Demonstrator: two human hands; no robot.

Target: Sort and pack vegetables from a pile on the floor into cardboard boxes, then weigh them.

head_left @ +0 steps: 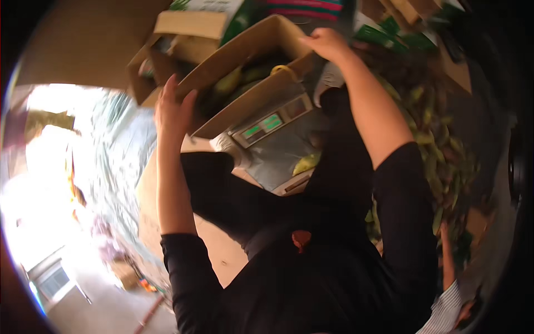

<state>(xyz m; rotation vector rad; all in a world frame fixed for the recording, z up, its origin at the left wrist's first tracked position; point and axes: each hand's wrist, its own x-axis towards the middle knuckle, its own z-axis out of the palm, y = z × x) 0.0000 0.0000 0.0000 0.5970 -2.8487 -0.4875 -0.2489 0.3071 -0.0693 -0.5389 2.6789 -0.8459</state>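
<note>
A long open cardboard box [245, 106] lies aslant in front of me, with dark green and yellow-green produce [228, 83] inside; its exact kind is too blurred to tell. My left hand [173, 108] grips the box's left end, thumb apart from the fingers across the wall. At the far right corner my right hand [328, 44] is closed on the rim. Just this side of the box shows a digital scale [272, 122] with lit green displays. Whether the box rests on the scale is hidden. Something yellow and curved [283, 70] sits at the box's near wall.
Another cardboard box [192, 25] stands beyond at the left. Pale plastic sheeting [119, 150] spreads on the left. A heap of green pods or leaves [436, 145] lies right. One yellow-green piece [306, 163] lies between my legs. Another person's arm [447, 256] shows lower right.
</note>
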